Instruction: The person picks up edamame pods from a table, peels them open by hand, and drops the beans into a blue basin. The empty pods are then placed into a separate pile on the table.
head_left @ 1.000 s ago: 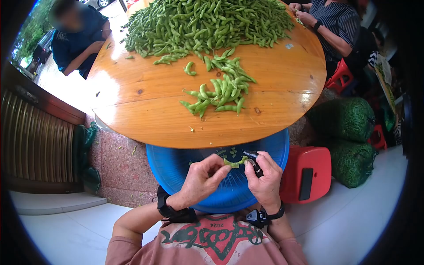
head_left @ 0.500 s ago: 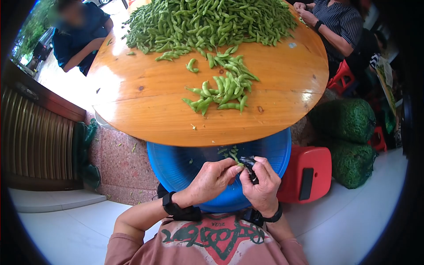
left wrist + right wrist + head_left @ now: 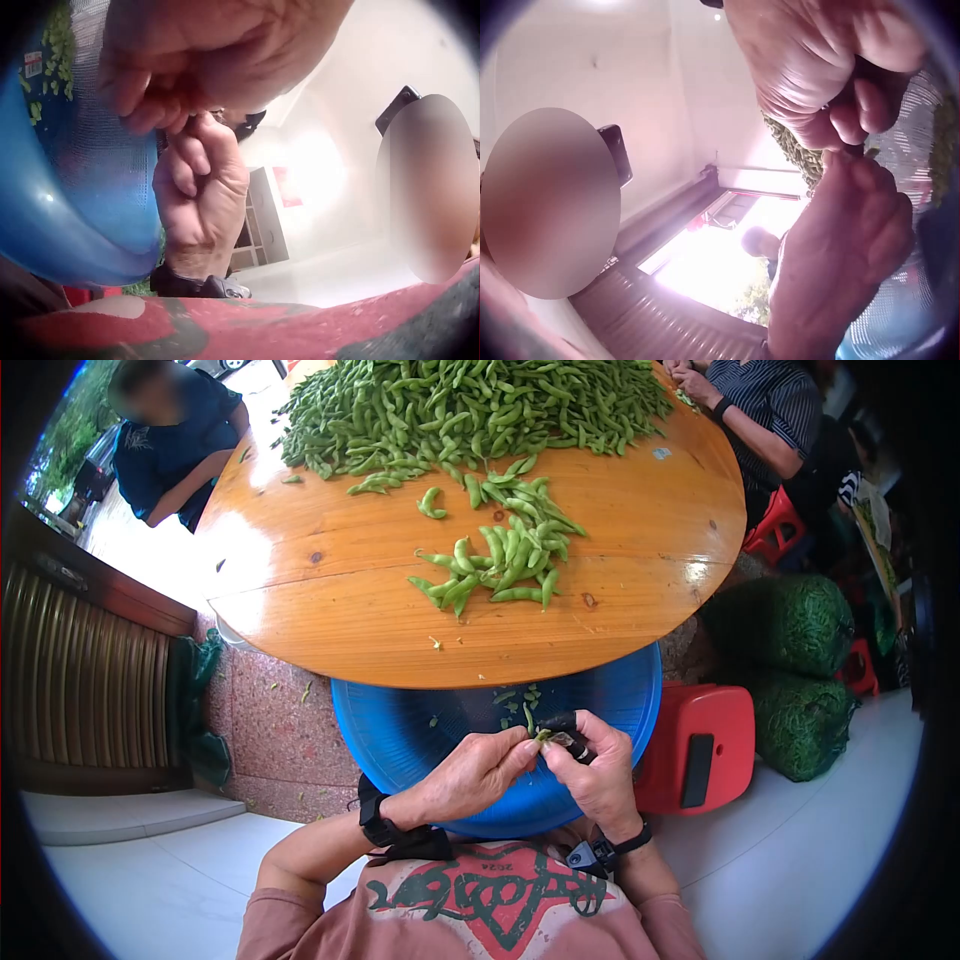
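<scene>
from where i stand, the left grip (image 3: 475, 765) and right grip (image 3: 604, 772) meet fingertip to fingertip over a blue basin (image 3: 349, 735), both clamped on a small green pod (image 3: 543, 735) that shows between them. something dark (image 3: 578, 749) sits at the right fingers; i can't make out what. green bits (image 3: 504, 697) lie in the basin. the wooden counter (image 3: 350, 630) beyond carries a big heap of pods (image 3: 470, 415), with a looser cluster (image 3: 512, 555) nearer the edge. a red stool (image 3: 728, 740) stands beside the basin, on the right.
</scene>
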Tool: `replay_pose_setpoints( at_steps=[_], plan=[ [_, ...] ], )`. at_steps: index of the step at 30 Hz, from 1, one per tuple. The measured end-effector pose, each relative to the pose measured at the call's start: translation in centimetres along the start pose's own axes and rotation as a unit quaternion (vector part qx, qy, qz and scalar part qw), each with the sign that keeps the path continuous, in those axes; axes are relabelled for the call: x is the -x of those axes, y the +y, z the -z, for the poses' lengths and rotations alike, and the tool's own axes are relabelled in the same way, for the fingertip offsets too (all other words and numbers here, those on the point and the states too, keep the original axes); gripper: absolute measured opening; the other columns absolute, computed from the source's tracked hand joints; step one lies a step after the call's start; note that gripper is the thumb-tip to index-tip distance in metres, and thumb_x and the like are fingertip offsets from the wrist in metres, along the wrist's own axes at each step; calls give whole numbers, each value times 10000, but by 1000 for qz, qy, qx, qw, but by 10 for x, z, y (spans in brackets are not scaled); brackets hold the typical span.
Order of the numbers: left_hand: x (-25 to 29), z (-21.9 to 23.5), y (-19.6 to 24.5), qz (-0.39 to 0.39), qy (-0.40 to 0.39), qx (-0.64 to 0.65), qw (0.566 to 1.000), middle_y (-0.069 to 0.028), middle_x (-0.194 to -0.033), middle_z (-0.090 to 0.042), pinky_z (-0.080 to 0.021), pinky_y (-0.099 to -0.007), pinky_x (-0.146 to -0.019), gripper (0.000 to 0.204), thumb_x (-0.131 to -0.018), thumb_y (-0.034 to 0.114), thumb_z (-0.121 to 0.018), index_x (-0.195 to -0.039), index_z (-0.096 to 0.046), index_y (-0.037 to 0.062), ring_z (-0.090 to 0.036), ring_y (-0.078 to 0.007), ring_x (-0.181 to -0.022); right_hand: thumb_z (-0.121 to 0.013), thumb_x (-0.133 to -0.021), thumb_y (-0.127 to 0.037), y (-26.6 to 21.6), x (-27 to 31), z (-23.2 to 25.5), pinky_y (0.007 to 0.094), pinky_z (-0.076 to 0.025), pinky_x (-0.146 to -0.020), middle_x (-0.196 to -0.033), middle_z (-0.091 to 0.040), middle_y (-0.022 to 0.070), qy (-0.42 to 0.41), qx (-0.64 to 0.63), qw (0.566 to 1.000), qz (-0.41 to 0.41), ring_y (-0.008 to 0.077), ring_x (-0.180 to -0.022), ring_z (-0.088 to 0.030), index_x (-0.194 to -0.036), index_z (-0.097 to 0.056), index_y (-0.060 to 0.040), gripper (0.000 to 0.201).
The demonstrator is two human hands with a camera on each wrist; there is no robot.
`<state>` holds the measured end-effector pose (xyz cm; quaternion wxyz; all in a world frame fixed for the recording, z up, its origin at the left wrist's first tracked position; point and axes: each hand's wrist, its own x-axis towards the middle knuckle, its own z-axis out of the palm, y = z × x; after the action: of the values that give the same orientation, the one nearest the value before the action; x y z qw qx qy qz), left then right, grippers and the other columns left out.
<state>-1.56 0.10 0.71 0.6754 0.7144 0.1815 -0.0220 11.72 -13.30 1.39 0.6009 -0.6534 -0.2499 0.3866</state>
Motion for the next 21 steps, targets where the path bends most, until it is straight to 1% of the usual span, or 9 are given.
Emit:
replay_pose_setpoints(
  at_steps=[4, 6, 9, 13, 14, 15, 17, 19, 21],
  plan=[
    [3, 2, 4, -29, -3, -25, 999, -34, -720, -502, -439, -306, -612, 322, -1102, 259, -424, -991, -556, -13, -461, -124, -657, -678, -867, -12, -4, -1, 4, 189, -449, -562, -790, -651, -27, -11, -15, 1000, -16, 12, -670, -560, -918, -675, -26, 53],
    [2, 0, -3, -84, 10, -34, 996, -60, -729, -527, -443, -329, -627, 287, -1075, 241, -478, -975, -562, -15, -485, -148, -660, -679, -880, -12, -2, -4, 11, 190, -396, -500, -741, -598, -27, -69, -183, 974, -111, 13, -618, -517, -937, -653, -33, 66],
    [3, 5, 3, -44, -6, -5, 999, -87, -736, -563, -445, -337, -642, 268, -1022, 217, -552, -904, -587, -21, -511, -191, -660, -674, -894, -22, 5, -6, 14, 184, -339, -469, -714, -552, -32, -88, -268, 948, -147, 15, -594, -483, -950, -632, -37, 71],
    [2, 17, -1, -90, -52, -99, 990, -109, -724, -586, -470, -335, -661, 268, -965, 219, -621, -841, -633, -18, -569, -251, -669, -682, -887, -42, -7, -1, 23, 189, -351, -484, -713, -565, -26, -77, -251, 953, -152, 23, -585, -489, -932, -642, -35, 60],
    [3, 20, -5, -142, -60, -244, 957, -114, -711, -584, -486, -347, -676, 255, -944, 218, -640, -827, -650, -9, -590, -271, -699, -688, -883, -52, -14, 4, 32, 195, -360, -490, -712, -566, -31, -1, -121, 987, -109, 25, -576, -487, -923, -645, -30, 63],
    [5, 24, -9, -188, -65, -384, 902, -119, -698, -583, -502, -358, -692, 243, -923, 217, -659, -814, -668, 1, -612, -291, -728, -695, -879, -62, -19, 8, 42, 201, -368, -497, -710, -566, -35, 75, 12, 995, -62, 27, -568, -485, -915, -648, -24, 70],
    [5, 31, -10, -207, -63, -422, 880, -130, -740, -589, -519, -380, -723, 219, -920, 208, -654, -810, -675, 20, -636, -306, -799, -716, -858, -87, -23, 17, 76, 273, -420, -522, -668, -583, 15, 170, 139, 976, 13, 119, -541, -512, -925, -650, 13, 137],
    [-1, 36, 3, -218, -38, -380, 898, -146, -819, -594, -520, -392, -722, 188, -927, 196, -656, -876, -657, 15, -627, -320, -829, -731, -854, -108, -24, 21, 113, 374, -469, -585, -718, -611, 121, 232, 410, 880, 68, 260, -605, -582, -988, -639, 56, 231],
    [-20, 41, 38, -243, 74, -328, 910, -158, -901, -584, -528, -419, -702, 164, -919, 162, -660, -958, -623, 7, -631, -344, -812, -739, -849, -113, -4, 20, 140, 444, -483, -668, -813, -608, 211, 267, 558, 781, 89, 373, -721, -611, -1050, -629, 72, 295]
  ],
)
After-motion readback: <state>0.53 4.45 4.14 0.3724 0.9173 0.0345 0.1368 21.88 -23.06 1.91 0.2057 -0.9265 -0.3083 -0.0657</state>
